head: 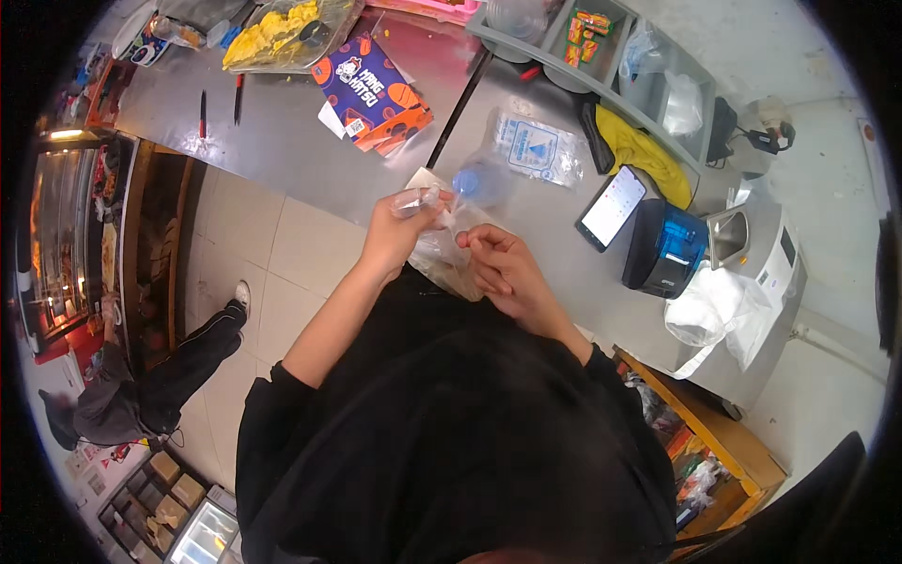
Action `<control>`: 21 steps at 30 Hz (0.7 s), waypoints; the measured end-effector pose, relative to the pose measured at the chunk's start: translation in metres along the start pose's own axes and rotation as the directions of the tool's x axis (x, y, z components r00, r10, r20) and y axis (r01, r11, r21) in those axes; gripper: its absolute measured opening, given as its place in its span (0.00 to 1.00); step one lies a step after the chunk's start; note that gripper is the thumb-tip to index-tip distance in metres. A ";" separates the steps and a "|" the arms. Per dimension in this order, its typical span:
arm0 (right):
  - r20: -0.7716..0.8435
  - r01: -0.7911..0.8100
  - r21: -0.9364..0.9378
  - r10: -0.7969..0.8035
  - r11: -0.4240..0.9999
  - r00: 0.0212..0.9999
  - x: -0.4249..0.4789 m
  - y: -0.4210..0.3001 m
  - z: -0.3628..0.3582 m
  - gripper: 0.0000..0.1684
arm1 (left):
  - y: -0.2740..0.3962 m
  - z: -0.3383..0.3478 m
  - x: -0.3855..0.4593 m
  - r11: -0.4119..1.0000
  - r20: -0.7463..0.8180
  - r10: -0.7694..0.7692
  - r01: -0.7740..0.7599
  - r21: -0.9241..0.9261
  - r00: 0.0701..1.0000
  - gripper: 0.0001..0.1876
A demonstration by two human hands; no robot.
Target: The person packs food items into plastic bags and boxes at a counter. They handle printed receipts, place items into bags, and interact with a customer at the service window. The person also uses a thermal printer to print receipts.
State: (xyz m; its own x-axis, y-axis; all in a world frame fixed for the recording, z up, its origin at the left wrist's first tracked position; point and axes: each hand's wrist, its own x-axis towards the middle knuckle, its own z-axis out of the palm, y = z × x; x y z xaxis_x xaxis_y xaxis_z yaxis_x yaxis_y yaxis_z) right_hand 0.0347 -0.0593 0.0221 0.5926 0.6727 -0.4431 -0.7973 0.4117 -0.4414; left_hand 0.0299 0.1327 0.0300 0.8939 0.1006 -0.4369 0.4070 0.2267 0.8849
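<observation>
My left hand (405, 225) is closed on the gathered top of a clear plastic bag (451, 264), with a loose piece of clear plastic lying over its fingers. Beside it on the right, my right hand (500, 268) has its thumb and index finger pinched at the bag's edge, its other fingers curled. The bag hangs between both hands at the table edge, close to the black shirt; what it holds is hard to tell. Just beyond the hands stands a clear container with a blue cap (466, 182). Past that lies a printed plastic packet (539, 148).
Right of the hands are a phone (612, 208), a black and blue printer (666, 247) and white bags (719, 307). A grey divided bin (606, 77) stands behind a yellow cloth (641, 151). Printed leaflets (373, 92) and red-handled knives (203, 116) lie left. Another person (113, 409) is at far left.
</observation>
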 end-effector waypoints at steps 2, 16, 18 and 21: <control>-0.031 0.080 -0.013 -0.081 0.997 0.996 0.001 -0.003 0.003 0.05 | 0.007 0.000 -0.002 1.000 0.092 0.019 -0.021 0.015 0.996 0.11; 0.003 0.034 -0.202 -0.034 0.979 0.999 0.005 0.001 0.006 0.06 | 0.000 -0.013 0.007 0.753 0.259 0.321 -0.412 0.513 0.911 0.10; -0.040 0.156 -0.619 -0.229 0.769 0.973 0.001 -0.006 0.018 0.10 | 0.021 -0.017 0.003 0.733 0.330 0.370 -0.491 0.471 0.868 0.16; 0.143 0.319 -0.922 -0.570 0.221 0.809 0.002 -0.018 0.024 0.19 | 0.026 -0.036 0.002 0.592 0.373 0.424 -0.565 0.575 0.825 0.21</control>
State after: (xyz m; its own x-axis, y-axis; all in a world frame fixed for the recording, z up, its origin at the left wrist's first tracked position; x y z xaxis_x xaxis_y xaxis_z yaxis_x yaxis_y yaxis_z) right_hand 0.0473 -0.0511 0.0478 0.9175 0.3977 0.0047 0.1182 -0.2614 -0.9580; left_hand 0.0351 0.1732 0.0461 0.9803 -0.1825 0.0755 -0.1559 -0.4798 0.8634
